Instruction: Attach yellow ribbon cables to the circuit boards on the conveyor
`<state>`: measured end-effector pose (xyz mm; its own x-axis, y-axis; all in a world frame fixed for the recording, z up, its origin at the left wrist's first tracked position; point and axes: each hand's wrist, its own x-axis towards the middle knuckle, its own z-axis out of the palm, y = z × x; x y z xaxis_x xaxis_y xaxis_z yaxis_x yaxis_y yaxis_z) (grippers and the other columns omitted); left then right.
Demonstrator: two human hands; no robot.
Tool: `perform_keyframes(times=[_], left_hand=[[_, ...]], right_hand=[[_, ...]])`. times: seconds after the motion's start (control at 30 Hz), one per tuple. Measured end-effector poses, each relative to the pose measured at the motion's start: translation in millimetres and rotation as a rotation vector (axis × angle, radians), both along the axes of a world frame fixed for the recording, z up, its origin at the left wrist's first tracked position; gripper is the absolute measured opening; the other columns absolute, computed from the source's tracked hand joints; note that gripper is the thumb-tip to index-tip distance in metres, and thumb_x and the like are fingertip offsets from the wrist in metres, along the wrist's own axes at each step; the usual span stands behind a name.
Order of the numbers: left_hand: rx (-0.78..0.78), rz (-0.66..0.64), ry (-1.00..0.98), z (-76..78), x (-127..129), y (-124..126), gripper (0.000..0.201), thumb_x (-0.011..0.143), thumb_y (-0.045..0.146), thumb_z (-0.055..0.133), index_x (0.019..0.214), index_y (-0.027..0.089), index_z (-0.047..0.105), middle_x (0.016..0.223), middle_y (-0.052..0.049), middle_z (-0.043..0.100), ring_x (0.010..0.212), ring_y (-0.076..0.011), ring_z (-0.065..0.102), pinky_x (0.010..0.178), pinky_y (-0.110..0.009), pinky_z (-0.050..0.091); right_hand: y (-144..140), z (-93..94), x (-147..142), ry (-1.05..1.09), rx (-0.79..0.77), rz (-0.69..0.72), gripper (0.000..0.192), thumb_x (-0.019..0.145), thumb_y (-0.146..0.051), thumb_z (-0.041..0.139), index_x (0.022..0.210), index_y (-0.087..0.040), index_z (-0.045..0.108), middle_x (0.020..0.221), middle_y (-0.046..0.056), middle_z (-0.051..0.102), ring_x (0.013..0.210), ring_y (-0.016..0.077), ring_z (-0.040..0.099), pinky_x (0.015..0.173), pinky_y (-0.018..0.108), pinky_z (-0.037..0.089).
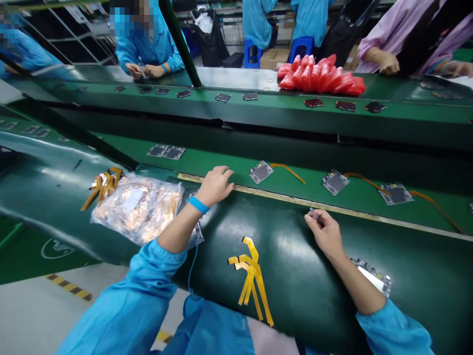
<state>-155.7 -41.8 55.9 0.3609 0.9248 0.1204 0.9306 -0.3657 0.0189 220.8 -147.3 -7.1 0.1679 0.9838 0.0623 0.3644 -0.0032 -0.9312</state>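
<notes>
Pinched between thumb and fingertips of the right hand point(325, 231) is a tiny grey piece, too small to identify, held low over the dark green workbench point(314, 276) just short of the conveyor belt point(221, 165). The left hand point(215, 185) lies loosely curled with nothing in it, fingertips resting at the pale strip where bench meets belt, likely to steady the reach; a blue wrist strap point(198, 204) with a thin cord circles that wrist.

On the belt just beyond the left hand lies a small circuit board point(260, 172) with an orange flex cable point(288, 171) trailing off it (two more such boards follow to its right). A loose bunch of yellow flex cables point(251, 278) lies between the forearms, within easy reach of either hand. A clear bag of parts point(138, 207) sits to the left. Across the belt, other people's hands rest near red bags point(321, 75).
</notes>
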Motion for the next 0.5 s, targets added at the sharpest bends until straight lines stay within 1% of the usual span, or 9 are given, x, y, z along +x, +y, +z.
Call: perform_keyframes(times=[0.07,0.1,0.17,0.23,0.3,0.37,0.43,0.5], left_hand=[[-0.044,0.046,0.039,-2.6,-28.1,-10.3,0.038,0.094,0.027,0.056,0.129,0.014,0.065,0.135,-0.019,0.064,0.128,-0.0348,0.059,0.105,-0.049,0.052],[-0.066,0.073,0.064,-3.3,-40.8,-16.0,0.040,0.093,0.027,0.056,0.130,0.014,0.065,0.135,-0.019,0.064,0.128,-0.0353,0.059,0.107,-0.049,0.051],[-0.119,0.114,0.118,-4.3,-62.1,-27.2,0.045,0.092,0.029,0.059,0.134,0.013,0.064,0.139,-0.021,0.062,0.131,-0.0366,0.057,0.109,-0.049,0.050],[-0.172,0.151,0.152,-5.6,-76.7,-36.9,0.052,0.090,0.031,0.062,0.139,0.014,0.061,0.144,-0.021,0.058,0.133,-0.0388,0.057,0.109,-0.052,0.050],[-0.226,0.176,0.165,-7.6,-84.3,-43.7,0.057,0.087,0.030,0.066,0.143,0.016,0.059,0.149,-0.021,0.056,0.133,-0.0406,0.057,0.107,-0.053,0.051],[-0.276,0.188,0.169,-9.6,-86.0,-47.2,0.060,0.086,0.026,0.066,0.145,0.017,0.058,0.148,-0.021,0.056,0.131,-0.0406,0.059,0.106,-0.053,0.052],[-0.309,0.192,0.170,-10.7,-84.1,-47.8,0.060,0.086,0.023,0.063,0.146,0.016,0.058,0.144,-0.020,0.059,0.128,-0.0385,0.061,0.105,-0.049,0.052],[-0.321,0.194,0.177,-10.5,-81.5,-46.9,0.059,0.087,0.020,0.060,0.146,0.016,0.058,0.140,-0.019,0.061,0.126,-0.0358,0.063,0.104,-0.045,0.053]], right_hand=[[-2.7,0.7,-9.4,-0.059,-0.002,0.098,0.040,0.089,-0.060,0.068,0.086,-0.021,0.069,0.076,0.004,0.069,0.067,0.0193,0.061,0.064,0.031,0.048],[-5.2,2.3,-16.4,-0.104,-0.002,0.170,0.037,0.092,-0.057,0.065,0.086,-0.021,0.070,0.077,0.005,0.070,0.068,0.0193,0.061,0.065,0.031,0.047],[-12.2,8.5,-35.1,-0.208,0.001,0.346,0.031,0.098,-0.048,0.060,0.089,-0.021,0.073,0.082,0.005,0.072,0.073,0.0197,0.065,0.068,0.030,0.046],[-21.2,18.5,-58.2,-0.313,-0.015,0.526,0.025,0.101,-0.039,0.058,0.096,-0.023,0.076,0.089,0.005,0.075,0.080,0.0200,0.069,0.072,0.029,0.046],[-30.3,30.7,-82.3,-0.405,-0.046,0.699,0.021,0.103,-0.032,0.057,0.101,-0.025,0.076,0.099,0.004,0.076,0.088,0.0196,0.071,0.074,0.028,0.046],[-38.3,42.4,-103.6,-0.488,-0.072,0.848,0.020,0.104,-0.029,0.057,0.105,-0.026,0.077,0.106,0.003,0.076,0.092,0.0189,0.072,0.073,0.026,0.045],[-44.5,50.9,-119.9,-0.567,-0.081,0.973,0.018,0.104,-0.031,0.060,0.111,-0.025,0.076,0.113,0.004,0.075,0.093,0.0189,0.072,0.072,0.026,0.045],[-48.9,55.1,-130.5,-0.654,-0.070,1.064,0.019,0.103,-0.033,0.063,0.116,-0.023,0.074,0.119,0.006,0.073,0.093,0.0199,0.072,0.072,0.027,0.047]])
